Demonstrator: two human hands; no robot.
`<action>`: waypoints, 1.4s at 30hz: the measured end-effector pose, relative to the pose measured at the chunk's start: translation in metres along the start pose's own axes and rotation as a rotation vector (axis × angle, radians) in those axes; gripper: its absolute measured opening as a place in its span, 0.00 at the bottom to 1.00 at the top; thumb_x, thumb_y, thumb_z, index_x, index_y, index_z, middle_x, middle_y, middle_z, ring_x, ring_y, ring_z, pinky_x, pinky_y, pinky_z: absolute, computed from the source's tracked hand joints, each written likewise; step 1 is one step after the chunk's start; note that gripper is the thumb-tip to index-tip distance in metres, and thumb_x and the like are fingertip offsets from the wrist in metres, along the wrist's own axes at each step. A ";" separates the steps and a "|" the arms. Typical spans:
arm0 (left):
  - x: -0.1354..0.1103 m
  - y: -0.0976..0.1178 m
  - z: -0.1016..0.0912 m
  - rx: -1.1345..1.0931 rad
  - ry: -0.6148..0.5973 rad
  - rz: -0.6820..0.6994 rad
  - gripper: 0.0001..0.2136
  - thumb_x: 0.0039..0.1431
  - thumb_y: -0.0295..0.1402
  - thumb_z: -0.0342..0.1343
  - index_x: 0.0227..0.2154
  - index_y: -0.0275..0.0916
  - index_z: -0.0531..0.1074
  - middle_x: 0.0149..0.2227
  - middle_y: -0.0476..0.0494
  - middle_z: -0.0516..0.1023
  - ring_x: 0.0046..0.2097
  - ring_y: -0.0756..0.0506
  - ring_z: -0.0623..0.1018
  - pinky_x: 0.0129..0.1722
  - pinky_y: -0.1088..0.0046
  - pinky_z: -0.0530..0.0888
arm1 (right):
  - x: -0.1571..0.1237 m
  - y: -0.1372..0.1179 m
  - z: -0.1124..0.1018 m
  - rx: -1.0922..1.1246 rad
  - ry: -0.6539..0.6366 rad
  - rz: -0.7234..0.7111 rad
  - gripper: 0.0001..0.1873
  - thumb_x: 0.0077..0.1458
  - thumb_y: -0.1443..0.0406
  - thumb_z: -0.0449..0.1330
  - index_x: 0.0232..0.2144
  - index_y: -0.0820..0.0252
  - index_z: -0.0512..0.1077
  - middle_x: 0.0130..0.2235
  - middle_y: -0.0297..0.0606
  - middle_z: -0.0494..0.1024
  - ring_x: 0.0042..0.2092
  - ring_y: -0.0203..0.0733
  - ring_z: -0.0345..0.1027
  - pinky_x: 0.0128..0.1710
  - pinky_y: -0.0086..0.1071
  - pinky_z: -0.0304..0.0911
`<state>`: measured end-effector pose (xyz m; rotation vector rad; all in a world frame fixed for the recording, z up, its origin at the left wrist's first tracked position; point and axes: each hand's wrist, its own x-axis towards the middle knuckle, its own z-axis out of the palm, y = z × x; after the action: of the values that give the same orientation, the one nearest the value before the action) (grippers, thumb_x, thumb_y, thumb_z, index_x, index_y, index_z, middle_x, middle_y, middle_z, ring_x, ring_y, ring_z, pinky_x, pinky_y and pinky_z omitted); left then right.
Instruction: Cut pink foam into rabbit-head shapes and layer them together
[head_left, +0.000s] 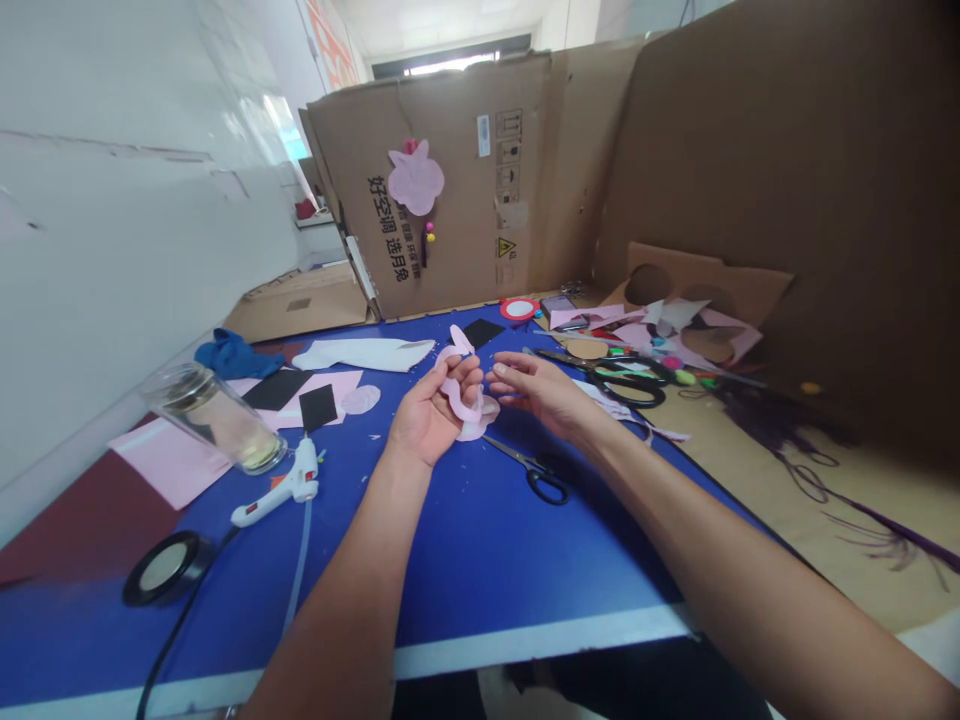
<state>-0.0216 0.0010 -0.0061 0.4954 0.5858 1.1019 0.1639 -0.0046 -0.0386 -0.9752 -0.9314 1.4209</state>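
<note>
Both forearms [337, 620] reach in over the near edge of a blue-topped table [480, 590]. Left hand [427, 415] lies palm up, fingers curled, gripping a curved pink cutout [466, 398], which sits above the table at mid-table. Right hand [536, 390] is open, fingers extended, and is just beside the cutout; contact cannot be confirmed. Black-handled scissors [536, 470] lie directly below the hands, blades toward them. To the left lie a white hot glue gun [281, 490], its cable [300, 560] trailing nearward, a tilted glass tumbler [214, 420] and a black tape roll [165, 568]. A second pair of scissors [630, 380] lies to the right, near scattered pink scraps [652, 325]. A pink flower cutout [415, 178] hangs on a cardboard panel [480, 200] beyond.
</note>
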 end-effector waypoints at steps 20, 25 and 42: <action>0.011 -0.016 -0.007 0.247 0.064 0.139 0.05 0.66 0.25 0.57 0.42 0.34 0.74 0.39 0.34 0.85 0.36 0.44 0.85 0.43 0.67 0.81 | 0.007 -0.007 -0.009 0.143 0.092 -0.153 0.27 0.41 0.63 0.78 0.45 0.55 0.78 0.31 0.28 0.80 0.30 0.34 0.72 0.32 0.28 0.70; 0.019 -0.023 -0.014 0.400 0.279 0.424 0.15 0.58 0.27 0.68 0.48 0.40 0.75 0.53 0.38 0.81 0.55 0.42 0.81 0.57 0.66 0.74 | 0.003 -0.016 -0.010 0.019 0.193 -0.316 0.27 0.44 0.60 0.75 0.48 0.54 0.76 0.28 0.27 0.76 0.28 0.36 0.69 0.30 0.31 0.66; 0.013 -0.054 -0.004 0.400 -0.117 0.261 0.13 0.64 0.25 0.58 0.50 0.42 0.79 0.54 0.41 0.82 0.54 0.43 0.82 0.55 0.64 0.78 | -0.016 -0.012 0.020 -0.089 0.041 -0.352 0.23 0.50 0.55 0.72 0.47 0.54 0.76 0.36 0.37 0.83 0.38 0.46 0.79 0.38 0.38 0.74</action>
<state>0.0162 -0.0071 -0.0459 0.9992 0.6539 1.1960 0.1504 -0.0197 -0.0196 -0.8531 -1.0839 1.0672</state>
